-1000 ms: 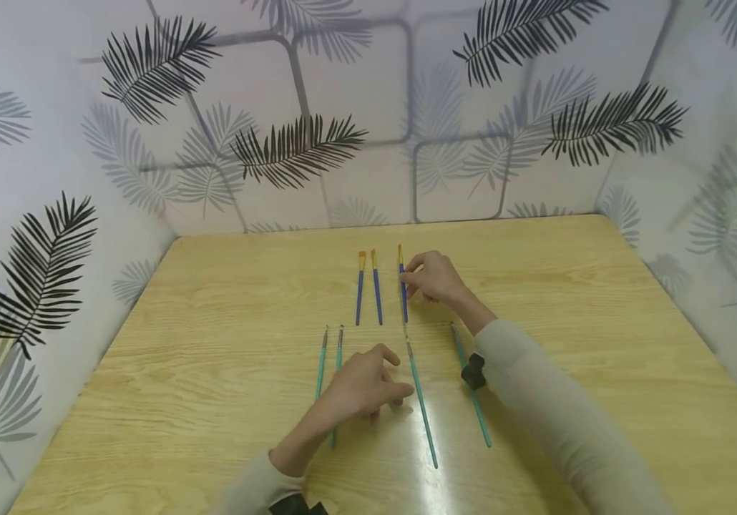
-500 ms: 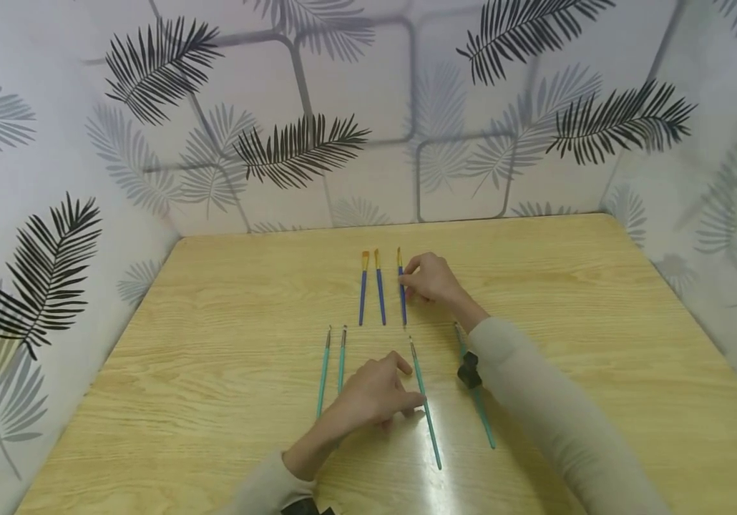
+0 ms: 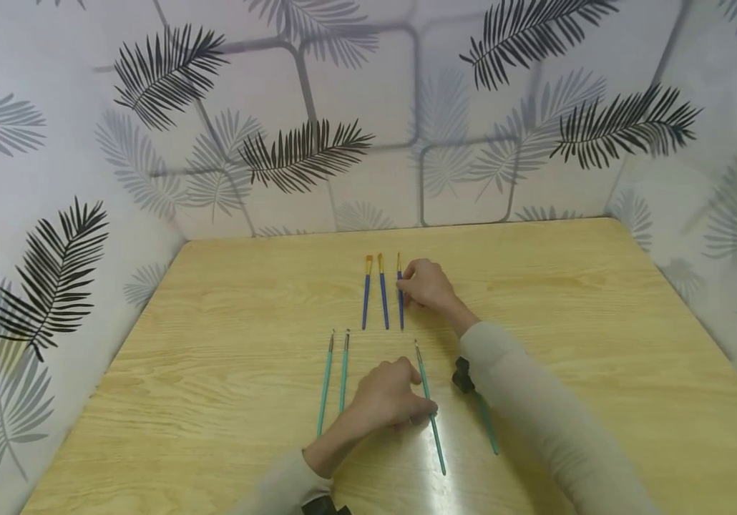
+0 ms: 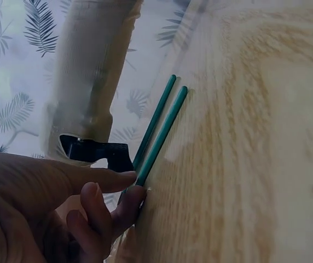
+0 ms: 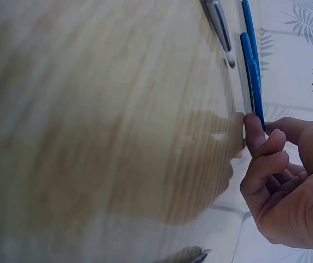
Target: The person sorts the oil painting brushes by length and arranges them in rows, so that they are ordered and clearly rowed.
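Observation:
In the head view, my right hand (image 3: 428,285) pinches a blue-handled paintbrush (image 3: 400,300) between thumb and finger, bristles pointing to the wall. Two more blue paintbrushes, one flat-tipped (image 3: 366,293) and one narrower (image 3: 383,295), lie just to its left. My left hand (image 3: 386,393) is lower down, its thumb and index finger pinching a teal paintbrush (image 3: 439,447). That teal handle (image 4: 170,118) rises from the fingertips in the left wrist view. Left of this hand lie two other teal paintbrushes, an outer one (image 3: 326,379) and an inner one (image 3: 345,365).
A further teal paintbrush (image 3: 487,425) lies partly hidden under the right forearm and its black wrist camera (image 3: 463,375). The wooden table (image 3: 214,322) meets leaf-patterned walls (image 3: 368,179) at the back and sides.
My left hand has moved right, from beside the teal paintbrush onto it. My right hand has brought its blue paintbrush slightly closer to the other two and turned it straighter.

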A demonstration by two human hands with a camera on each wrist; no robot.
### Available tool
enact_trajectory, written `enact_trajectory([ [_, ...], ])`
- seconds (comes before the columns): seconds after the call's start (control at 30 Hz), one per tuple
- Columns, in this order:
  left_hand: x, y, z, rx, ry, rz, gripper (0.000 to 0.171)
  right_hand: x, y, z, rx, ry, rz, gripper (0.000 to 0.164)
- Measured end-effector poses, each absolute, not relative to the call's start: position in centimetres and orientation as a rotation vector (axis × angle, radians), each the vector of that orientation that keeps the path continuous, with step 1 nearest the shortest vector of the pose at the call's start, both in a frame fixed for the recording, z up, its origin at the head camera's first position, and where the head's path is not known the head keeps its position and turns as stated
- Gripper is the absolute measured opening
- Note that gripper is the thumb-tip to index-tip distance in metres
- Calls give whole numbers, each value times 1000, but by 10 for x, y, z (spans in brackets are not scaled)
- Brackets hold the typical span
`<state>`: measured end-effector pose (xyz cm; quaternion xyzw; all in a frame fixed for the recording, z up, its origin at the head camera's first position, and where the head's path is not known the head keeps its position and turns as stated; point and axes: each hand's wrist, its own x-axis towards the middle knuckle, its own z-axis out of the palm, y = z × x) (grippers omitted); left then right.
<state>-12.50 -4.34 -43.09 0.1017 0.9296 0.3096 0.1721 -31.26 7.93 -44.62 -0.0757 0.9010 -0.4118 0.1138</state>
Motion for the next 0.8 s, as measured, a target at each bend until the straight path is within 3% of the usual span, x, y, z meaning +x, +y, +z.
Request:
enact_trajectory([
  [0.43,-125,-34,-436,278,2691,793,52,-311,77,-440,-197,2728,-1033,20],
  [0.6,-125,-37,-436,301,2719,820,31,-312,73,-441,-234,2771,-1011,24],
  [0.8,-125,-38,-435,337,2704,860,50,-312,68,-445,-220,2835,-941,41],
])
